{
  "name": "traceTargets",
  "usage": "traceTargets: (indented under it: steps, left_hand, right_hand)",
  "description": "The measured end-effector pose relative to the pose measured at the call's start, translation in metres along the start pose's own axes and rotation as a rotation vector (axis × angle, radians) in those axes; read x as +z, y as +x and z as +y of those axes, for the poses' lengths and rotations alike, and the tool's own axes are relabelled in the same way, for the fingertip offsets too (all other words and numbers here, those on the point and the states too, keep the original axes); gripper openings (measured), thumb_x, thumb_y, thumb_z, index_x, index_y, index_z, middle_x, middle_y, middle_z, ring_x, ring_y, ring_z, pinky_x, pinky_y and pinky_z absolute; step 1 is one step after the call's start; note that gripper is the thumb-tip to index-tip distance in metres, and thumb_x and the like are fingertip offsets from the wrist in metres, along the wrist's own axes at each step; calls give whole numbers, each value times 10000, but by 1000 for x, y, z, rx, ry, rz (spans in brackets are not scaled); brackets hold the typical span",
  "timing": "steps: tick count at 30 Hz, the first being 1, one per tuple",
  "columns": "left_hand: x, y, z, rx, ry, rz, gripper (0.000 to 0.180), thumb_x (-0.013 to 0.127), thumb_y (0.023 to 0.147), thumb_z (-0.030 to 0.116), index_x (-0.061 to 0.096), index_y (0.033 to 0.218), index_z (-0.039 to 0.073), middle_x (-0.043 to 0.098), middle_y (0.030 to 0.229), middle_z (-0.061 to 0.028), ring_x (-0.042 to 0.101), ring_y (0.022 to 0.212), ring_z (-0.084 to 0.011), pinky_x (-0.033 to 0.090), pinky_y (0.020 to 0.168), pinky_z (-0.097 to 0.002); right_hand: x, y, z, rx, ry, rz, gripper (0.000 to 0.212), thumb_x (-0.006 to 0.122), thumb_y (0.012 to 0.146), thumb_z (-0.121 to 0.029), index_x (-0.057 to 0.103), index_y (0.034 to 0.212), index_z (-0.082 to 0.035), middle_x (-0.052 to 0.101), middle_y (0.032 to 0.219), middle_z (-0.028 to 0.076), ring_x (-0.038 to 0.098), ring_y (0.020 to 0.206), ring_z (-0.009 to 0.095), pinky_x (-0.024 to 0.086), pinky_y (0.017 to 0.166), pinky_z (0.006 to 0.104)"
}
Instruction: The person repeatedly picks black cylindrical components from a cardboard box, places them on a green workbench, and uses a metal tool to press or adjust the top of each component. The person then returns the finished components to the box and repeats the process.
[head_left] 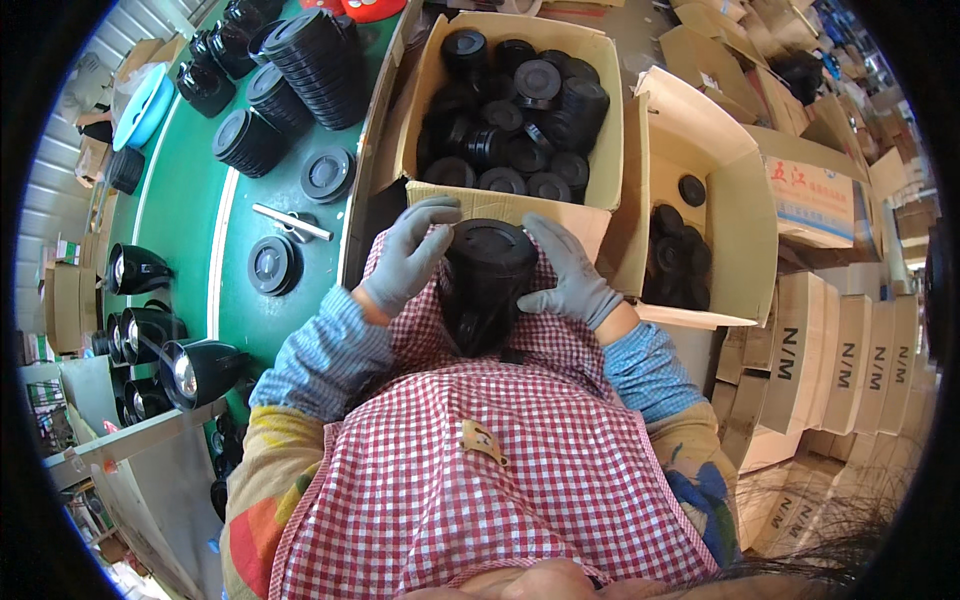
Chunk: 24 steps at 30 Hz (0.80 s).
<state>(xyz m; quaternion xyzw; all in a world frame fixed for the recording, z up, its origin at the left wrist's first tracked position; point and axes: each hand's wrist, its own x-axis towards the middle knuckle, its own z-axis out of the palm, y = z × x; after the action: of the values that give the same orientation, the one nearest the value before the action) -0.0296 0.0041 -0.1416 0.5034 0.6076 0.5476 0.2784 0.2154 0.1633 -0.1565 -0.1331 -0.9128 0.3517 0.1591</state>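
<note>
A black, smooth-sided housing (476,318) stands in my lap against the checked apron, its round black cap (491,243) facing up. My left hand (408,258), in a grey glove, is at the cap's left edge with its fingers loosely bent and apart. On the other side, my right hand (571,268), also gloved in grey, has its fingers stretched along the rim and its thumb against the housing's side. Neither hand is closed around the piece. The housing's lower end is hidden in the apron's folds.
Ahead, a cardboard box (612,130) holds many black round caps; a second carton (752,215) to its right holds fewer. On the green table (195,210) lie stacked black discs (310,60), a silver metal tube (291,221) and black lamps (195,374). Flattened cartons (800,350) stand at right.
</note>
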Motion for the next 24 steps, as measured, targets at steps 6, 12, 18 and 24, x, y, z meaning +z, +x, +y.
traceTargets:
  steps: [6,12,18,24]
  left_hand:
    - [28,-4,25,264,502,-280,645,776,787,549,683,1174,42,652,1260,-177,580,1219,-381,367,1112,-513]
    - [24,-4,14,275,409,-316,540,774,830,455,691,1170,43,673,1241,-153,607,1179,-365,375,1097,-518]
    - [7,-10,45,387,222,-418,357,746,856,302,710,1096,40,679,1222,-156,618,1146,-361,435,1017,-483]
    - [-2,34,26,-49,132,-509,323,671,937,230,668,1167,4,672,1208,-180,624,1157,-335,471,1018,-421]
  right_hand:
    - [24,3,-5,13,211,-5,980,960,541,-270,528,1402,-89,502,1457,155,457,1381,342,364,1179,435]
    - [23,1,-14,28,86,-1,970,946,574,-350,519,1403,-81,497,1460,174,469,1357,367,363,1171,450]
    - [-11,8,2,-104,115,-20,1182,833,660,-615,312,1569,-69,338,1583,229,303,1477,417,237,1229,477]
    - [-6,39,-5,-241,62,-261,1182,700,727,-728,261,1593,-54,262,1623,240,236,1505,440,213,1232,511]
